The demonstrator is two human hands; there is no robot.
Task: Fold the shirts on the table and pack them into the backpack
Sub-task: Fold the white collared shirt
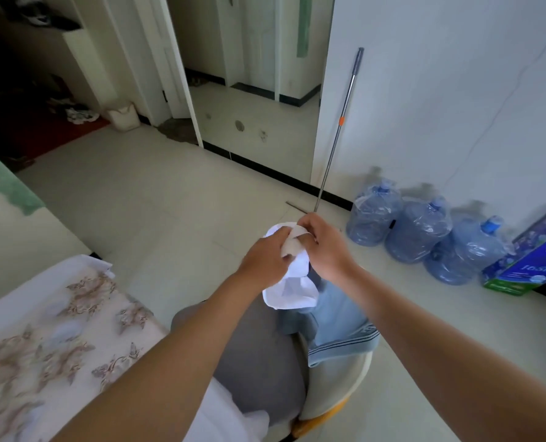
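Observation:
A white shirt [292, 290] hangs bunched in the air in front of me, above my knees. My left hand [265, 258] grips its top from the left, and my right hand [324, 247] grips it from the right, the two hands close together. A light blue shirt [338, 320] with a dark striped hem hangs below the white one, draped over a cream chair [338, 390]. The table [51, 339] with a floral cloth lies at the lower left. No backpack is in view.
Three large blue water bottles [418, 231] stand along the wall at right, beside a tissue pack [533, 266]. A metal mop handle [337, 135] leans on the wall behind my hands. An open doorway lies ahead; pale floor tiles stretch between.

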